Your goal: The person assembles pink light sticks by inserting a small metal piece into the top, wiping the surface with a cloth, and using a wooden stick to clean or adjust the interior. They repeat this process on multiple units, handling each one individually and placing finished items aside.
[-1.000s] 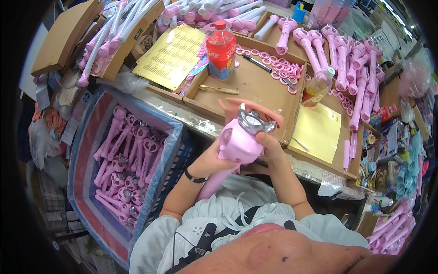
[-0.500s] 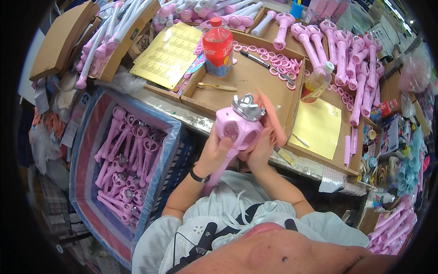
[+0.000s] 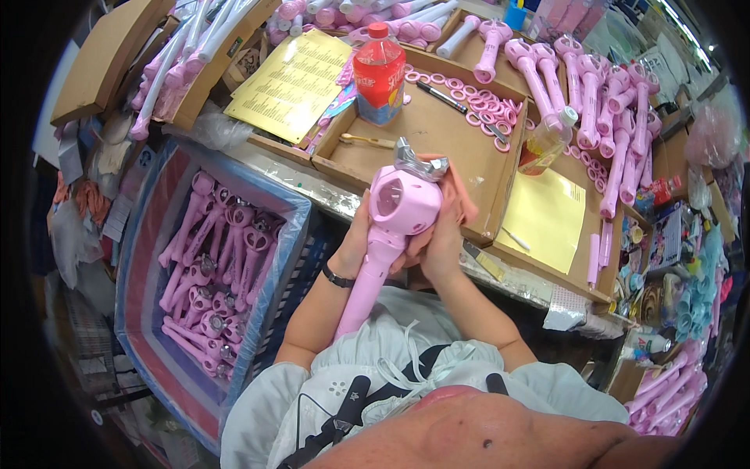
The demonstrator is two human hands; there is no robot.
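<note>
A pink toy wand (image 3: pixel 412 205) with a round, windowed head and a silver crown (image 3: pixel 424 166) is between my hands, its handle slanting down toward my lap. My left hand (image 3: pixel 357 241) is closed around the left side of the wand, below the head. On the other side, my right hand (image 3: pixel 444 247) presses an orange cloth (image 3: pixel 462 209) against the head, near the crown. The wand hides part of the fingers of both hands.
Left, a lined basket (image 3: pixel 293 227) holds several pink wands. Ahead, a cardboard tray (image 3: pixel 437 160) holds a red-capped bottle (image 3: pixel 380 74), a toothbrush (image 3: pixel 367 141) and pink rings (image 3: pixel 488 109). More wands (image 3: pixel 586 86) and a yellow sheet (image 3: pixel 547 223) lie right.
The wand has turned in my hands, so its crown and head windows face differently. The cloth has shifted slightly inward, closer around the head.
</note>
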